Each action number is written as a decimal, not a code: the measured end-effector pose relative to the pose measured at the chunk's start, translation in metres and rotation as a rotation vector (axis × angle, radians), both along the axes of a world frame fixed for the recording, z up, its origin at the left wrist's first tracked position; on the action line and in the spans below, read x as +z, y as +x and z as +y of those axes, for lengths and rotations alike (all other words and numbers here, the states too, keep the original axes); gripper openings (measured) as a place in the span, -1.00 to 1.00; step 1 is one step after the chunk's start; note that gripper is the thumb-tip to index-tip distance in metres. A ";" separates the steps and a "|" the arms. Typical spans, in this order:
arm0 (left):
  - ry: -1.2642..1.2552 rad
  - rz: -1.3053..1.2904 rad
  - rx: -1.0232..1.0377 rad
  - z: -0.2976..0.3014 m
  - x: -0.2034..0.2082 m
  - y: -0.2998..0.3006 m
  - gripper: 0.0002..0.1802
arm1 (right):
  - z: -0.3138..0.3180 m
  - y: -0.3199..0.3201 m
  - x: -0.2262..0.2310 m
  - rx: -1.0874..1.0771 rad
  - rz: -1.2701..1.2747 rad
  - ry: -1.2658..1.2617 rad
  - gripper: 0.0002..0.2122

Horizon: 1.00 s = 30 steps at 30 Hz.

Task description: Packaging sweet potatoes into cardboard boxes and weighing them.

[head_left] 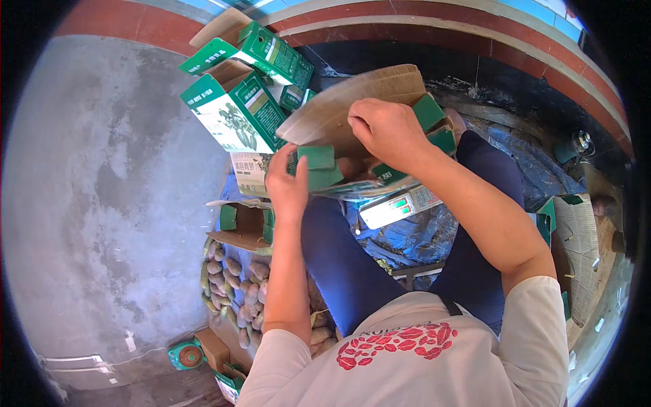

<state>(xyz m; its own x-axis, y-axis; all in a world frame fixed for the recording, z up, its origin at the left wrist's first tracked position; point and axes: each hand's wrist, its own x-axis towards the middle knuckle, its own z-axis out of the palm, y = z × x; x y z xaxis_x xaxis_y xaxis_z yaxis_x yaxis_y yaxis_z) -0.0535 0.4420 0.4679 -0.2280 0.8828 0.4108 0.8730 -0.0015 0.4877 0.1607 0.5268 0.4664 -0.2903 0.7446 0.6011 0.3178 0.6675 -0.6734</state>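
Note:
An open cardboard carton (pixel 352 112), brown inside and green outside, stands in front of me between my knees. Its far flap is raised and blurred, and green side flaps (pixel 319 166) fold over part of the opening. A few reddish roots, partly hidden, show inside. My left hand (pixel 288 183) is at the carton's left corner, thumb and fingers apart. Above the opening, my right hand (pixel 390 132) is curled closed; what its fingers hold, if anything, is hidden. Under the carton's near side sits a white scale (pixel 400 205) with a lit green display.
Green-and-white cartons (pixel 237 115) are stacked at the far left. Below them stands a smaller open box (pixel 247 227), beside a pile of reddish and green roots (pixel 237 292). Blue sheeting (pixel 407 241) covers the floor. Another open carton (pixel 573 251) is at right, a green device (pixel 186 355) at lower left.

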 end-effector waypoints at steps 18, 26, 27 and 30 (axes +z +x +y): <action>-0.694 0.079 0.403 -0.300 -0.233 -0.135 -0.71 | -0.016 -0.022 -0.015 0.119 -0.212 0.003 -0.89; -1.331 -0.220 0.546 -0.395 -0.277 -0.073 -0.63 | -0.021 -0.018 -0.028 0.116 -0.387 0.057 -0.90; -1.334 -0.237 0.537 -0.408 -0.294 -0.074 -0.63 | -0.021 -0.018 -0.029 0.120 -0.404 0.058 -0.90; -1.532 -0.010 0.093 -0.501 -0.363 -0.082 -0.50 | -0.021 -0.032 -0.033 0.144 -0.414 0.066 -0.90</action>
